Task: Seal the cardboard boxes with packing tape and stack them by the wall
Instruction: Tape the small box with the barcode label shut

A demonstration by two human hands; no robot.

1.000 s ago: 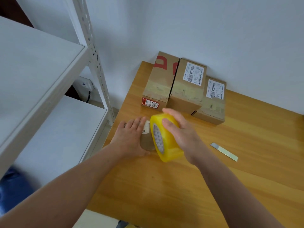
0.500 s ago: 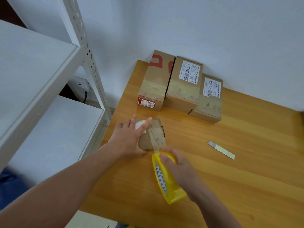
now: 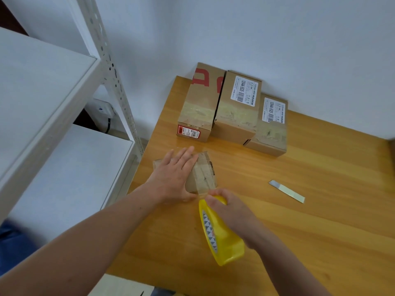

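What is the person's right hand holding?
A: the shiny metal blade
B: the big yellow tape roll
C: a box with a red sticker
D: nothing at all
B: the right hand grips the yellow tape roll, while the metal blade lies by itself on the table.

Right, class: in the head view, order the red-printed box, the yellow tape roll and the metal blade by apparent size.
1. red-printed box
2. yellow tape roll, nearer the camera, so these two are unsure
3. metal blade
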